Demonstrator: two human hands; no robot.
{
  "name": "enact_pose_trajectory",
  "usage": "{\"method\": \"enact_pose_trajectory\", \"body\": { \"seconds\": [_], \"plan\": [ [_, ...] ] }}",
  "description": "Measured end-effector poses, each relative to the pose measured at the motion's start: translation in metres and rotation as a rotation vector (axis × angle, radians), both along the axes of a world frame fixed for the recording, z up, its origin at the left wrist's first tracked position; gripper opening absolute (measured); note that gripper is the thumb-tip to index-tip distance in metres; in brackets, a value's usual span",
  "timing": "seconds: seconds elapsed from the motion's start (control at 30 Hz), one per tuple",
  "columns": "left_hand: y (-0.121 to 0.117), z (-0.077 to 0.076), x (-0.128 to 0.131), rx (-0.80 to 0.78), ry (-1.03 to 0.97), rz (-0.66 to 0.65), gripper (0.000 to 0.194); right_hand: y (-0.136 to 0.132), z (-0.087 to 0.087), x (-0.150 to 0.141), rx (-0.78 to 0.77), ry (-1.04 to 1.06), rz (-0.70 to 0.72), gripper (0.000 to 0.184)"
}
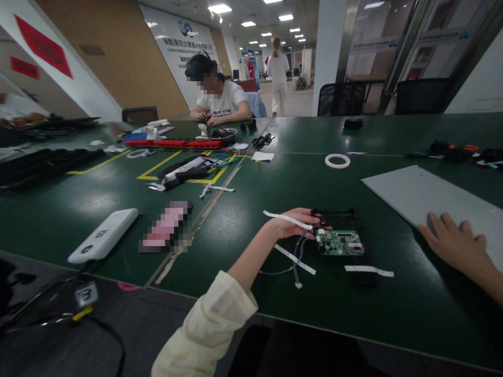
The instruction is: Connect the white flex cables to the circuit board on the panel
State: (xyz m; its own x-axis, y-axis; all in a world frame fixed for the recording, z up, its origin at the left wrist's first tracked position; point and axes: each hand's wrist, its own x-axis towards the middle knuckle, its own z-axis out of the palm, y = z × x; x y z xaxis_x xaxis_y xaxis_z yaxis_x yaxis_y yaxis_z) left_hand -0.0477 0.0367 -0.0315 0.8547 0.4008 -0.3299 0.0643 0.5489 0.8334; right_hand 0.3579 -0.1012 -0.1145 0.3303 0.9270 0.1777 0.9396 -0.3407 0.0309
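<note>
Circuit board (340,243) (green), left hand (293,222) touching, right hand (451,241) apart

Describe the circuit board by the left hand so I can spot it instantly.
On the dark green table, look at the near edge, right of the white tape strips. The small green circuit board lies flat by the left hand, its fingers at its left edge; it's the only green, component-studded piece there.

Left arm of the wearer: a loose cream-coloured fabric sleeve (204,330), softly creased, ending in a folded cuff partway along the forearm; the forearm beyond it and the left hand (293,222) are bare, with a narrow strip of white tape (286,220) lying across the back of the hand. Right hand (456,243): bare, no sleeve, ring or watch visible at the frame edge
</note>
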Motion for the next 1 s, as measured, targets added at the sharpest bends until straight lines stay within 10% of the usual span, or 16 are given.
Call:
{"method": "enact_pose_trajectory", "body": {
  "seconds": [1.0],
  "plan": [
    [-0.004, 0.027, -0.003, 0.049, 0.062, 0.025, 0.029, 0.016, 0.025, -0.128, -0.007, -0.060, 0.502, 0.058]
  ]
}}
